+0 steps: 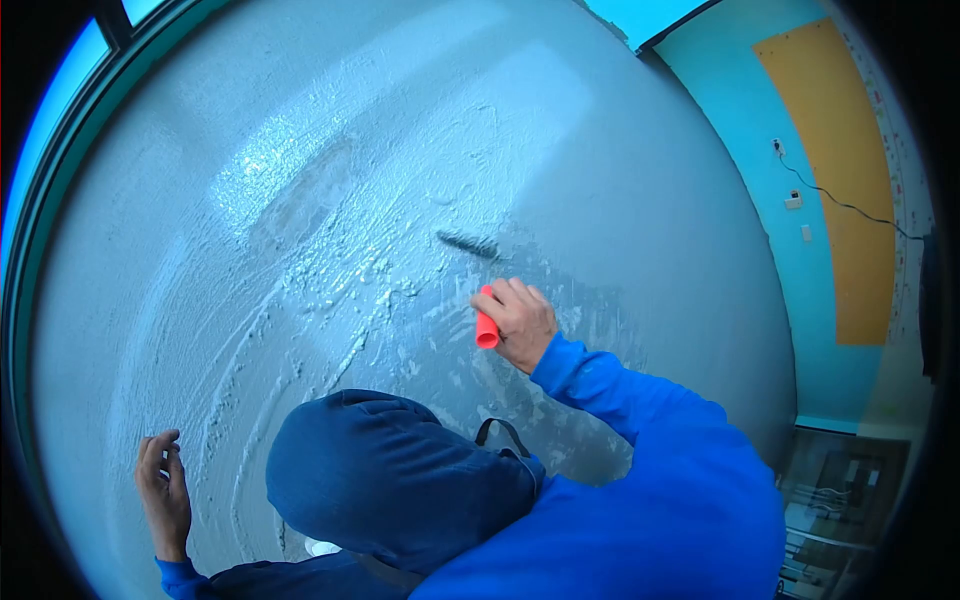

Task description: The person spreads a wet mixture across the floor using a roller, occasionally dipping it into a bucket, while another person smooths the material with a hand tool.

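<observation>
My right hand (pixel 525 322) is closed around the red, hollow-ended handle (pixel 487 325) of what looks like a trowel. Just ahead of the handle, the tool's dark, narrow edge (pixel 468 244) shows against wet grey cement (pixel 390 265) spread over the floor. Lumps and curved ridges of the wet mix run left of the tool, while smoother, patchy film lies around my right hand. My left hand (pixel 165 490) is held out at the lower left over the coated floor, its fingers loosely bent and apart, with nothing in it.
My bent knee in dark blue trousers (pixel 390 470) blocks the lower middle. A dark window or door frame (pixel 55 170) curves along the left. At right stands a turquoise wall (pixel 800 260) with an orange panel (pixel 840 180), sockets and a hanging black cord (pixel 850 207).
</observation>
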